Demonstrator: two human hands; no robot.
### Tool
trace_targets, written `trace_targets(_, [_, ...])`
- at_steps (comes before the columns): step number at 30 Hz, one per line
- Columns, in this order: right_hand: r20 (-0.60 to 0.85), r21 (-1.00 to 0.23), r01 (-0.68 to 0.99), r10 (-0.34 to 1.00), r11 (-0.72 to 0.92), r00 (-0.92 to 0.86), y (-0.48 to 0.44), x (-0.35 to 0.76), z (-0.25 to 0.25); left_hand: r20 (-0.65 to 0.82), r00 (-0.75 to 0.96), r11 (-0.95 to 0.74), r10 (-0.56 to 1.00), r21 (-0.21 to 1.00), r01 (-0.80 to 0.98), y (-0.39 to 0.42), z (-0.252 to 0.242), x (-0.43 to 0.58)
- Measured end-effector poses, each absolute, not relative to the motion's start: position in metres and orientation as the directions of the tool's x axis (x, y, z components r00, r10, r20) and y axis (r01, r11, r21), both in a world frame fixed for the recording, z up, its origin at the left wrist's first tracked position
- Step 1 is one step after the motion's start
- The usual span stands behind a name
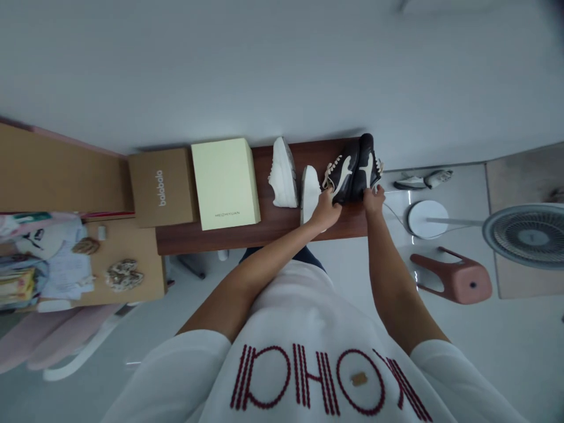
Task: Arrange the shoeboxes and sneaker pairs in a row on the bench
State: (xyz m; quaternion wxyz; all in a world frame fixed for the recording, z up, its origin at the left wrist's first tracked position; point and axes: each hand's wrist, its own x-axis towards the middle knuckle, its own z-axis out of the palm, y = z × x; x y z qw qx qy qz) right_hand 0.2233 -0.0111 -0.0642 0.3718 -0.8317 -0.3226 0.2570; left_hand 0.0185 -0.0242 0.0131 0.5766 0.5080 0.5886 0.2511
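A pair of dark shoes with cream stripes stands at the right end of a brown wooden bench [264, 229]. My left hand [326, 207] grips the heel of the left dark shoe [343, 170], fingers curled round it. The heel of the right dark shoe [366, 164] is held by my right hand [373, 198], fingers closed on it. Just left of my left hand lies a pair of white sneakers: one [283, 173] on its side, the other [309, 191] partly under my wrist.
A pale yellow box [225, 183] and a brown cardboard box [162, 187] sit on the bench's left part. A white fan base [426, 218], a fan head [524, 234], a pink stool [458, 277] and another shoe [423, 179] are on the floor at right. A cluttered cardboard surface [127, 258] is at left.
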Motion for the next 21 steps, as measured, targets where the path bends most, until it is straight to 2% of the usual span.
trace_targets(3, [0.022,-0.734,0.499,0.718,-0.460,0.695,-0.034,0.186,-0.037,-0.306,0.145,0.252,0.941,0.919,0.303,-0.055,0.018,-0.062])
trace_targets(6, [0.105,-0.792,0.556,0.842,-0.251,0.529,-0.068,0.120,-0.010,-0.086,-0.193,0.174,0.978,0.846,0.504,-0.092,0.015,-0.166])
trace_targets(8, [0.043,-0.873,0.474,0.949,-0.117,0.313,-0.089,0.064,0.000,-0.005,-0.465,0.313,0.885,0.745,0.589,-0.113,0.008,-0.228])
trace_targets(9, [-0.021,-0.911,0.400,0.982,-0.096,0.186,-0.096,0.036,0.003,-0.005,-0.587,0.412,0.810,0.717,0.562,-0.119,0.004,-0.254])
trace_targets(11, [-0.175,-0.946,0.285,0.983,-0.154,-0.050,-0.099,-0.019,0.000,-0.150,-0.731,0.580,0.665,0.721,0.380,-0.123,-0.007,-0.293])
trace_targets(12, [-0.262,-0.938,0.263,0.958,-0.225,-0.115,-0.095,-0.043,-0.004,-0.265,-0.742,0.631,0.616,0.730,0.263,-0.120,-0.013,-0.306])
trace_targets(14, [-0.430,-0.882,0.265,0.896,-0.390,-0.112,-0.078,-0.083,-0.015,-0.492,-0.670,0.690,0.555,0.723,0.040,-0.110,-0.024,-0.321])
trace_targets(16, [-0.524,-0.837,0.239,0.846,-0.492,-0.097,-0.058,-0.109,-0.026,-0.632,-0.557,0.719,0.538,0.689,-0.087,-0.099,-0.030,-0.327])
trace_targets(18, [-0.569,-0.820,0.158,0.815,-0.551,-0.111,-0.042,-0.119,-0.035,-0.656,-0.484,0.713,0.579,0.695,-0.090,-0.097,-0.027,-0.329])
trace_targets(20, [-0.630,-0.776,0.060,0.767,-0.628,-0.120,-0.037,-0.119,-0.040,-0.559,-0.421,0.627,0.714,0.779,0.030,-0.108,-0.015,-0.329])
trace_targets(21, [-0.671,-0.738,0.020,0.730,-0.674,-0.127,-0.037,-0.117,-0.041,-0.465,-0.382,0.541,0.798,0.833,0.116,-0.117,-0.005,-0.327])
